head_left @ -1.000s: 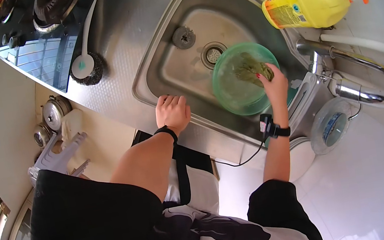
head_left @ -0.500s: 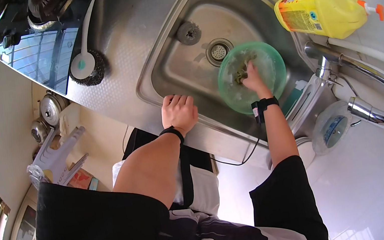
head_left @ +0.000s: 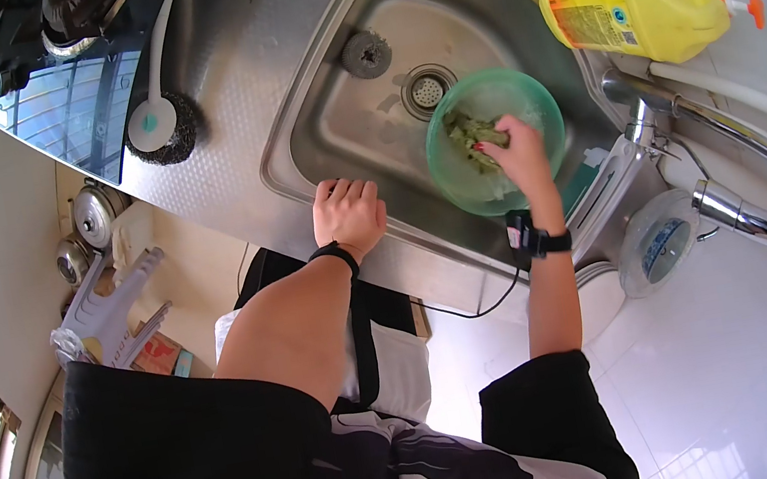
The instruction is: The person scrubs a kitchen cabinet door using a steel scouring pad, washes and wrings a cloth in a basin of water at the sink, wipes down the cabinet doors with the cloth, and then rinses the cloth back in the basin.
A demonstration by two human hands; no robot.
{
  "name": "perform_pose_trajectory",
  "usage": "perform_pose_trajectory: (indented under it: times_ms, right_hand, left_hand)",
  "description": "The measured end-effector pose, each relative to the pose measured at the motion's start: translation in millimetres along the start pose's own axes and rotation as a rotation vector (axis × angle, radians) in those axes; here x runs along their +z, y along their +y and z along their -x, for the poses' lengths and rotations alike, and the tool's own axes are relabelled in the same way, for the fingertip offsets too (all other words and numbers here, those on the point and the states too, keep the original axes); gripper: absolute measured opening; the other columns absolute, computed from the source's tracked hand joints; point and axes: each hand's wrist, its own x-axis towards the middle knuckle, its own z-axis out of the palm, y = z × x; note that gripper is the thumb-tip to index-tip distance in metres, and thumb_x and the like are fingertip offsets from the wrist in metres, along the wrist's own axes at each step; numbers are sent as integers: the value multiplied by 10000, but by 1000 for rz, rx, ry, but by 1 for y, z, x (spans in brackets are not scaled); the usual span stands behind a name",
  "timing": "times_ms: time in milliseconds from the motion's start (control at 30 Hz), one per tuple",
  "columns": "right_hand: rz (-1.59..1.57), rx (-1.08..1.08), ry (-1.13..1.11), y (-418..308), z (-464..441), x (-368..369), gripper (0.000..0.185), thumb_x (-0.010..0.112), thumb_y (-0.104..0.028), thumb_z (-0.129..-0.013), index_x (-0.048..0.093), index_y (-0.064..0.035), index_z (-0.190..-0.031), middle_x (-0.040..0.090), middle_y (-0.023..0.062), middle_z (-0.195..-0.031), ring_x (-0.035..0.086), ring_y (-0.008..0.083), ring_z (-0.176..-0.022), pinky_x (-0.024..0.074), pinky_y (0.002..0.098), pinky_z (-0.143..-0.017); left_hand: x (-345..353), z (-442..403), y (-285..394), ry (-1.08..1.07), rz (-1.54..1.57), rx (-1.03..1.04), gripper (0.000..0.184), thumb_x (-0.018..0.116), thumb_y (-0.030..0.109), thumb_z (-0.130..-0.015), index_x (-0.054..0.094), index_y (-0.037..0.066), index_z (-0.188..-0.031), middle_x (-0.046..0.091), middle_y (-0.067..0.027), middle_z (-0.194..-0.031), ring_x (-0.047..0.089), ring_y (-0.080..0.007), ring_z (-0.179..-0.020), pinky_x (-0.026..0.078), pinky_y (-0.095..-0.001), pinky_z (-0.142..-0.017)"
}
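Observation:
A green bowl (head_left: 537,97) of cloudy water stands in the steel sink (head_left: 332,116), beside the drain. My right hand (head_left: 519,154) reaches into it, thumb and fingers closed on a clump of wet green leaves (head_left: 467,134). Part of the clump spreads in the water to the left of the fingers. My left hand (head_left: 349,215) rests on the sink's near rim with its fingers curled together; nothing shows in it, though the palm is hidden. A grey scouring pad (head_left: 366,56) lies in the sink near the far left corner.
Behind the sink at the right lie a yellow detergent bottle (head_left: 635,13) and a chrome faucet (head_left: 707,109). A long-handled brush (head_left: 162,129) is on the counter by the gas stove (head_left: 58,111). A clear round container (head_left: 658,244) and plates (head_left: 602,299) are at the right.
My right hand dipped deeper into the bowl and has risen again, still with the leaves, now towards the bowl's middle. My left hand stays on the rim. The view has shifted slightly.

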Motion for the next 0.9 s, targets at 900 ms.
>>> perform_pose_trajectory:
  times_ms: [900]
  right_hand:
    - [-63, 77, -145, 110, -56, 84, 699, 581, -40, -661, 300, 16, -1299, 483, 272, -1184, 446, 409, -1124, 377, 390, -940]
  left_hand:
    - [0, 2, -1, 22, -12, 29, 93, 598, 161, -652, 531, 98, -647, 565, -16, -661, 551, -169, -708, 400, -318, -772]
